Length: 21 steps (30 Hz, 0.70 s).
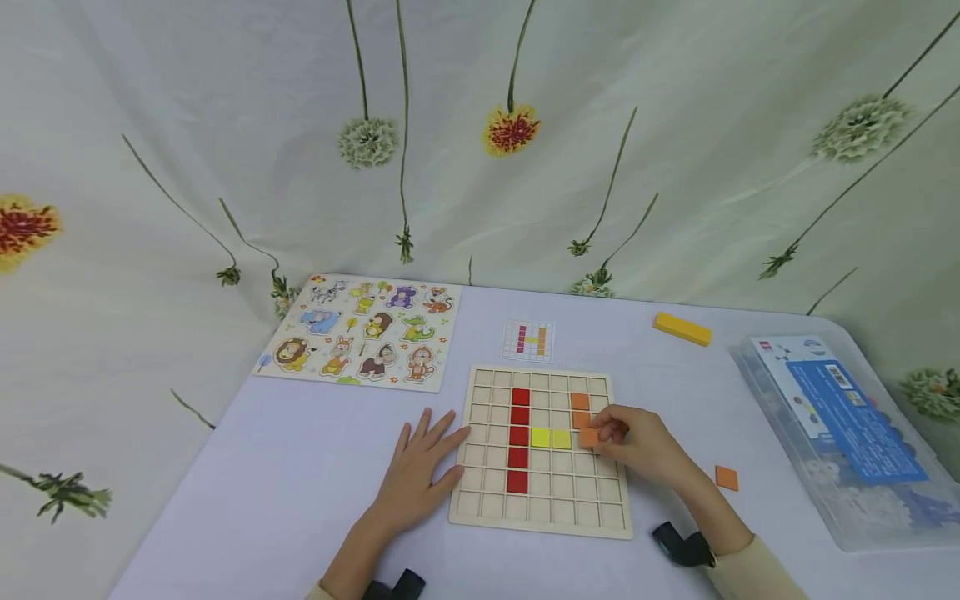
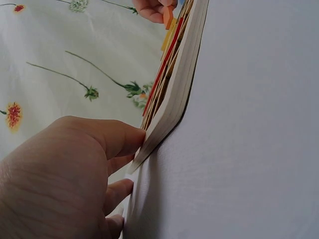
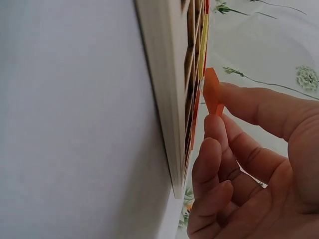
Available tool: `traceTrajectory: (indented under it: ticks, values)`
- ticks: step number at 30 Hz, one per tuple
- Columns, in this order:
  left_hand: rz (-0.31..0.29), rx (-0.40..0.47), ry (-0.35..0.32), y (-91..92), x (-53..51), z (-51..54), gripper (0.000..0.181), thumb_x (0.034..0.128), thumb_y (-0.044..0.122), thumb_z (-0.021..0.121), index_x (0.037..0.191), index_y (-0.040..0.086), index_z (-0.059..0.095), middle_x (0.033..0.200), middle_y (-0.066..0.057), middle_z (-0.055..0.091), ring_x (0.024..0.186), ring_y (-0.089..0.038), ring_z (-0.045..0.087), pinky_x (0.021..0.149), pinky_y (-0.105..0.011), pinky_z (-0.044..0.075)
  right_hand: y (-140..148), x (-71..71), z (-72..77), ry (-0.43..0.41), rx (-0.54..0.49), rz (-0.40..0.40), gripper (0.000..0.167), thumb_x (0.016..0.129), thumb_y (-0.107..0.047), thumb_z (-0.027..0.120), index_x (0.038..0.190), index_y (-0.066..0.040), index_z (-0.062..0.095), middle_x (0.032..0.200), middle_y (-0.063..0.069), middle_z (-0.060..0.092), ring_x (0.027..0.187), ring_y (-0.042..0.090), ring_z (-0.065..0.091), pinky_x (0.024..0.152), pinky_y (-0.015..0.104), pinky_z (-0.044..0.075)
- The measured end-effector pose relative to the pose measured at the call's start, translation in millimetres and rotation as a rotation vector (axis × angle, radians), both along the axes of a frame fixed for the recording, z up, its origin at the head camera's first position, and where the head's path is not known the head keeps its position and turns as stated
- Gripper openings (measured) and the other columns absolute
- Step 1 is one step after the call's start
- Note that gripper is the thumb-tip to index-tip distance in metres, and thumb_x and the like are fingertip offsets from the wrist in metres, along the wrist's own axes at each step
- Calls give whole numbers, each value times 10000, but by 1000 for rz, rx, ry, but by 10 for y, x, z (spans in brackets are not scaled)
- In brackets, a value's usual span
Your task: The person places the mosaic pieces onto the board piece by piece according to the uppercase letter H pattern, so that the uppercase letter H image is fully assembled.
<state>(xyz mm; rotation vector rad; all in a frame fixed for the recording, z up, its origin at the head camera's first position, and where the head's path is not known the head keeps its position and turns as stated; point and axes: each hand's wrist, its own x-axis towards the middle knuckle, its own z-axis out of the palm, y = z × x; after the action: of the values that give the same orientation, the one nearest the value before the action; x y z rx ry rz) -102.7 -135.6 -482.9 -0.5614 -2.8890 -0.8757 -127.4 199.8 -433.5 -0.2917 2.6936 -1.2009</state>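
Observation:
A wooden grid board (image 1: 491, 508) lies on the table with a column of red square tiles (image 1: 518, 436), two yellow tiles (image 1: 551, 438) beside it and two orange tiles (image 1: 581, 411) at the right. My right hand (image 1: 637, 440) pinches another orange tile (image 3: 212, 92) between thumb and fingers, over the board just below those two. In the right wrist view this tile is tilted, its edge above the grid. My left hand (image 1: 414, 477) has its fingers spread, with fingertips touching the board's left edge; the thumb (image 2: 127, 139) rests against the rim in the left wrist view.
One loose orange tile (image 1: 726, 477) lies right of the board. Behind the board is a pattern card (image 1: 528, 341). An animal puzzle (image 1: 360, 333) sits at back left, a yellow block (image 1: 682, 328) at back right, and a clear plastic box (image 1: 847, 442) at far right.

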Motion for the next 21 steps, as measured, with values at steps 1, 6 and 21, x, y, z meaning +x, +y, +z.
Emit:
traceTrajectory:
  ticks: [1, 6, 21]
  values:
    - [1, 0, 0, 1, -1, -2, 494, 900, 321, 614, 1372, 182, 579, 1534, -90, 427, 1494, -390, 190, 1173, -633, 92, -6, -9, -8, -2, -1, 7, 229, 790, -34, 740, 1009, -49, 676, 797, -8, 584, 739, 140, 500, 616, 205, 424]
    - [4, -1, -3, 4, -4, -5, 493, 900, 323, 612, 1373, 187, 579, 1535, -88, 427, 1496, -386, 187, 1175, -628, 88, -32, -44, -35, -14, 12, 28, 205, 791, -42, 760, 977, -55, 673, 785, -9, 574, 726, 139, 497, 603, 203, 416]
    - [10, -7, -10, 8, 10, 19, 495, 896, 316, 614, 1372, 186, 580, 1533, -88, 430, 1495, -385, 191, 1175, -627, 94, 51, 68, 56, 15, 30, -36, 269, 793, -70, 769, 1048, -73, 685, 822, -30, 609, 756, 108, 529, 635, 202, 441]
